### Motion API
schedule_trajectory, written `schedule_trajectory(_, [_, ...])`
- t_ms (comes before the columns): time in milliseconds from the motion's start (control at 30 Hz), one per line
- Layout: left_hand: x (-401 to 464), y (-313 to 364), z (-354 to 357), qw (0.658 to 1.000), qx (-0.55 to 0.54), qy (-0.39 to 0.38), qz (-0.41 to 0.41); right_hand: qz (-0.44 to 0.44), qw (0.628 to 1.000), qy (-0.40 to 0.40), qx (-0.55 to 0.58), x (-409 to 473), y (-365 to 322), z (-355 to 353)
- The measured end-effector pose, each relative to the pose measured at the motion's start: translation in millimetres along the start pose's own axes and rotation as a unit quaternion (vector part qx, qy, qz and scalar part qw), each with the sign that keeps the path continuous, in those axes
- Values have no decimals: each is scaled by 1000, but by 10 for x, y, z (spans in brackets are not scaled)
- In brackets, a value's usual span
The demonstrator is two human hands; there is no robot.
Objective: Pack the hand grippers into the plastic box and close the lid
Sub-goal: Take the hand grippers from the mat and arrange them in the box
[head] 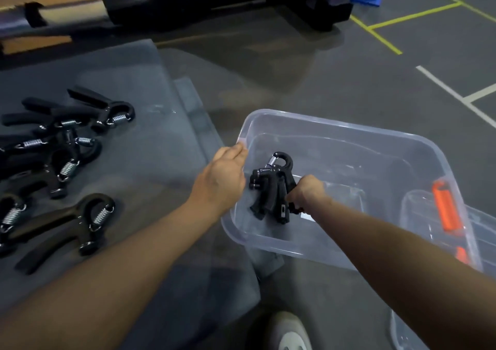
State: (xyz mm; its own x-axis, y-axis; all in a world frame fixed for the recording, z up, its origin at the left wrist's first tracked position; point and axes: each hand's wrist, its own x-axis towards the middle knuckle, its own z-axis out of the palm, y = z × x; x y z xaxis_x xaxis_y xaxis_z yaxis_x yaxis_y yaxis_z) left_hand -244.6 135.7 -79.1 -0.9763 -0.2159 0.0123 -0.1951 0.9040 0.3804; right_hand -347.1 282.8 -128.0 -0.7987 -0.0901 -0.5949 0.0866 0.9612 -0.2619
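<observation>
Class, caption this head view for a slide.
Right hand lowers hand grippers into clear plastic box; more wait on mat.

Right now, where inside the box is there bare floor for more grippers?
The clear box is bare along its far wall and through the middle right. The near-left is taken: the right hand holds a bundle of grippers there, and the left hand hangs over the left rim. The lid crowds the right end.

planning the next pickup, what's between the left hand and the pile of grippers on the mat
Head view: only bare grey mat lies between the left hand and the pile of hand grippers; nothing blocks that stretch.
</observation>
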Motion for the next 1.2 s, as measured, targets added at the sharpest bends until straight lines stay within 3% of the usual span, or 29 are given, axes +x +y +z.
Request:
schedule_trajectory(167, [-5, -5, -1, 1000, -3, 18, 15, -6, 997, -65, -33, 81, -107, 64])
schedule_trajectory(567, [-2, -12, -19, 1000, 9, 1, 15, -23, 991, -66, -119, 176, -25, 150])
schedule_trajectory(700, [-3, -34, -32, 1000, -8, -8, 10, -42, 995, -84, 21, 201, 27, 127])
schedule_trajectory(967, [-64, -72, -231, 995, -23, -91, -23, -115, 968, 61, 214, -77, -454, -295])
schedule_trajectory(1100, [-341, -193, -533, 996, -3, -45, -77, -197, 955, 119, 187, -447, -730, -422])
schedule_trajectory(1200, [-651, -390, -809, 991, 17, -40, -127, -248, 949, 119, 156, -777, -1022, -413])
